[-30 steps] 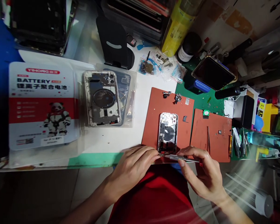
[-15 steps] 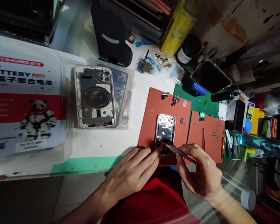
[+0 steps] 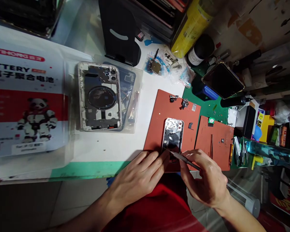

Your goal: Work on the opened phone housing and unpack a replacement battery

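An opened phone housing (image 3: 173, 137) lies on a reddish-brown mat (image 3: 157, 112), its inside facing up. Against its lower left edge, the fingers of my left hand (image 3: 145, 174) are bent close together and hold it; the thumb is hidden. My right hand (image 3: 204, 180) pinches a slim pointed tool with a knurled metal handle (image 3: 182, 157) like a pen. The tool's thin tip points left into the lower part of the housing, close to my left fingertips. Small loose phone parts (image 3: 184, 103) lie on the mat above the housing.
Another opened phone housing (image 3: 100, 96) lies on a clear bag at left, beside a battery package (image 3: 36, 106). A second mat (image 3: 216, 138) and a phone on a stand (image 3: 223, 80) are at right. A yellow can (image 3: 190, 29) stands behind.
The view has shifted slightly. The tool's tip sits a little lower in the housing, nearer my left fingertips. Both hands keep their hold.
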Demonstrator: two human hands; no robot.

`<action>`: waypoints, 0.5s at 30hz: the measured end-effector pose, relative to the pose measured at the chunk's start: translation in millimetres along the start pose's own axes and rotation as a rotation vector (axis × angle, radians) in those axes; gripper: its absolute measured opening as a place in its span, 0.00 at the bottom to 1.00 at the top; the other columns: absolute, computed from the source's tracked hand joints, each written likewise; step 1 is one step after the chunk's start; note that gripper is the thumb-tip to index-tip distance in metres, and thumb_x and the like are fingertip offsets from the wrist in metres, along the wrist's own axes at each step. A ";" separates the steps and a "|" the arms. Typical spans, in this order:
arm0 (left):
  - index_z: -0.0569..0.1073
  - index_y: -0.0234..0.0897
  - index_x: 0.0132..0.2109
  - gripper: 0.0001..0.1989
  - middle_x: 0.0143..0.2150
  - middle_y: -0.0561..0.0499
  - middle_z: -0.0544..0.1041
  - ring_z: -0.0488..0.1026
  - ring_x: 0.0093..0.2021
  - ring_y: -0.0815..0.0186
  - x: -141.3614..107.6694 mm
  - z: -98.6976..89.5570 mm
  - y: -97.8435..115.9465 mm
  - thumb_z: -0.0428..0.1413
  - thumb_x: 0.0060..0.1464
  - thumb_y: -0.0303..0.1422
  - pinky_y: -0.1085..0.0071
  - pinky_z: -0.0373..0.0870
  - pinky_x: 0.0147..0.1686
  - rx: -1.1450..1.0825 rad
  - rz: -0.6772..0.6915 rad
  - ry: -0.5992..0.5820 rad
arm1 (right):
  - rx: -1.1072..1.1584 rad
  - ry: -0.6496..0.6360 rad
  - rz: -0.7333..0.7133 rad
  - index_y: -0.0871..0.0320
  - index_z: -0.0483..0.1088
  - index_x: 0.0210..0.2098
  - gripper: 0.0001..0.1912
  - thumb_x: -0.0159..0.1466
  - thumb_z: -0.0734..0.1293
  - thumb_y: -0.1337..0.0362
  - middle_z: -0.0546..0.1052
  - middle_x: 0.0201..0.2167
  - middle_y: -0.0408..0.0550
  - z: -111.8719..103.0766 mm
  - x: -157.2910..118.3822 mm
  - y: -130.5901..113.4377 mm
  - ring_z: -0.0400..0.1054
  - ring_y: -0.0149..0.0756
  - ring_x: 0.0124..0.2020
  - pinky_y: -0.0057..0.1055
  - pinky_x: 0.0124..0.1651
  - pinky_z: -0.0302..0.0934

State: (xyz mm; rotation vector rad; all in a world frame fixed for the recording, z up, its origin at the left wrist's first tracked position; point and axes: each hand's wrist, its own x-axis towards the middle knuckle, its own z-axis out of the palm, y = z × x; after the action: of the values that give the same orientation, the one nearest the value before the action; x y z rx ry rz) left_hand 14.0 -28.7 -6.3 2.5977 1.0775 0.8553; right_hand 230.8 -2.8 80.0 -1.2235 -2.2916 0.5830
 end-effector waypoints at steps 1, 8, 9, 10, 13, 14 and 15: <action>0.81 0.34 0.46 0.11 0.52 0.42 0.85 0.78 0.49 0.54 0.1 -0.1 0.2 0.53 0.68 0.21 0.56 0.73 0.48 0.001 -0.002 -0.002 | -0.002 0.002 -0.005 0.60 0.66 0.61 0.24 0.68 0.68 0.80 0.81 0.37 0.52 0.1 0.0 0.3 0.78 0.39 0.37 0.36 0.36 0.76; 0.80 0.34 0.39 0.12 0.44 0.44 0.84 0.77 0.47 0.54 -2.4 1.5 0.6 0.53 0.68 0.21 0.56 0.74 0.48 -0.002 -0.007 -0.003 | -0.061 -0.003 -0.055 0.64 0.67 0.62 0.25 0.67 0.69 0.80 0.82 0.39 0.54 0.7 0.7 1.5 0.79 0.41 0.39 0.39 0.39 0.78; 0.80 0.35 0.38 0.12 0.42 0.44 0.84 0.78 0.48 0.54 -3.4 2.1 0.7 0.54 0.67 0.21 0.56 0.74 0.49 -0.006 -0.011 -0.008 | -0.086 -0.014 -0.062 0.63 0.67 0.61 0.24 0.68 0.69 0.80 0.81 0.38 0.53 0.0 2.1 0.8 0.79 0.41 0.38 0.39 0.39 0.78; 0.80 0.35 0.38 0.12 0.42 0.44 0.84 0.78 0.48 0.54 -4.4 2.6 0.8 0.54 0.67 0.21 0.56 0.74 0.50 -0.014 -0.013 -0.009 | -0.117 -0.028 -0.072 0.63 0.68 0.60 0.22 0.68 0.69 0.80 0.81 0.36 0.52 -1.0 4.1 -0.2 0.79 0.41 0.37 0.39 0.37 0.77; 0.82 0.35 0.43 0.10 0.47 0.43 0.85 0.78 0.52 0.53 -6.5 3.4 1.5 0.56 0.65 0.20 0.55 0.73 0.54 -0.052 -0.022 0.000 | -0.221 -0.064 -0.142 0.61 0.70 0.57 0.17 0.70 0.69 0.77 0.79 0.29 0.46 -4.5 12.8 -4.4 0.74 0.37 0.29 0.37 0.31 0.74; 0.83 0.35 0.47 0.12 0.49 0.43 0.85 0.78 0.53 0.53 -6.8 3.5 1.9 0.57 0.65 0.20 0.56 0.73 0.54 -0.064 -0.030 0.003 | -0.247 -0.066 -0.179 0.62 0.70 0.56 0.16 0.70 0.69 0.77 0.78 0.27 0.44 -5.4 15.9 -5.7 0.72 0.36 0.26 0.37 0.29 0.72; 0.82 0.36 0.52 0.14 0.53 0.43 0.85 0.78 0.53 0.54 -6.9 3.4 2.3 0.57 0.64 0.20 0.56 0.74 0.53 -0.074 -0.040 -0.001 | -0.265 -0.067 -0.213 0.62 0.71 0.55 0.15 0.70 0.70 0.76 0.76 0.25 0.43 -6.0 18.7 -6.8 0.70 0.35 0.24 0.37 0.27 0.71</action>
State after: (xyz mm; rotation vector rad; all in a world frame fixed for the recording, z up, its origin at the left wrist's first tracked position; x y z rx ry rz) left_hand 13.4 -35.0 -11.2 2.5073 1.0725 0.8682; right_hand 220.8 10.4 92.5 -1.0671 -2.5771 0.2524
